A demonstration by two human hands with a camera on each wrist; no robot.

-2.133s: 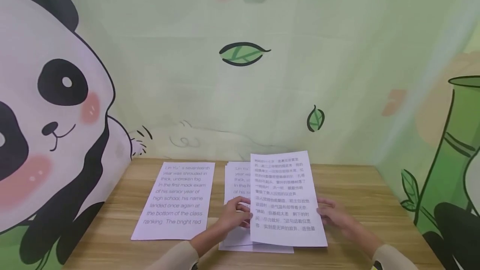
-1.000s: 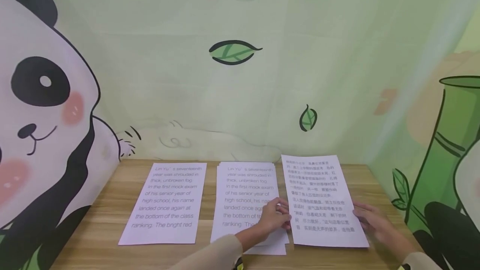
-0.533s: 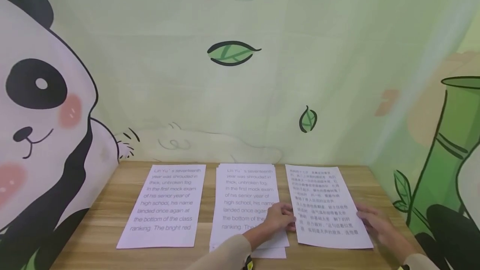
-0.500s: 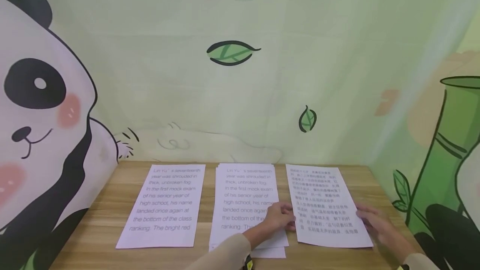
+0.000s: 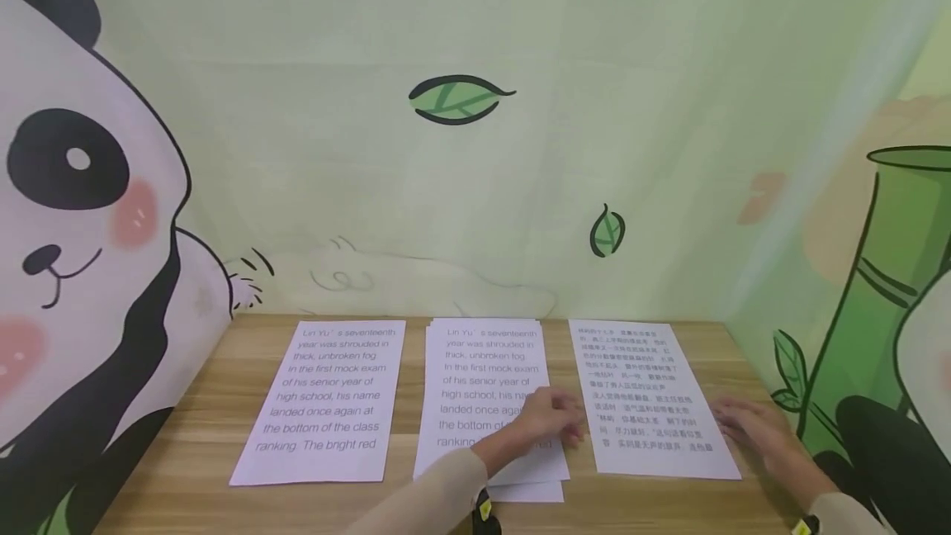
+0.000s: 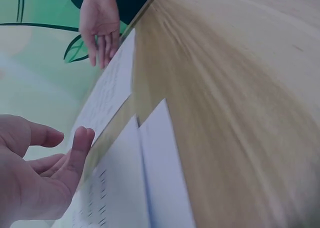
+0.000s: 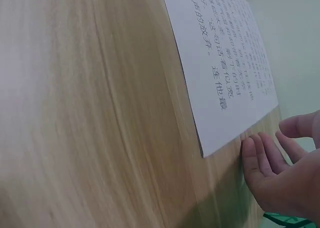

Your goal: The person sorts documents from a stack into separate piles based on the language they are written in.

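Observation:
On the right part of the wooden table lies a sheet of paper (image 5: 641, 390) printed with Chinese text, flat on the wood. My left hand (image 5: 548, 421) hovers between that sheet and the middle stack of paper (image 5: 483, 378), whose top sheet has English text. Its fingers are loosely bent and hold nothing, as the left wrist view shows of the hand (image 6: 40, 180). At the Chinese sheet's right edge is my right hand (image 5: 758, 432), fingers relaxed. In the right wrist view this hand (image 7: 282, 175) stands just off the paper, nothing in its grasp.
Another English-text sheet (image 5: 319, 403) lies at the left of the wooden table (image 5: 245, 510). The stack's sheets are slightly uneven, one jutting out at the front. A pale green cloth backdrop (image 5: 334, 147) with a panda and leaves rises behind the table.
Both hands carried the Chinese sheet rightward from over the middle stack and laid it flat on the table. They have now let go and drawn slightly away from its edges.

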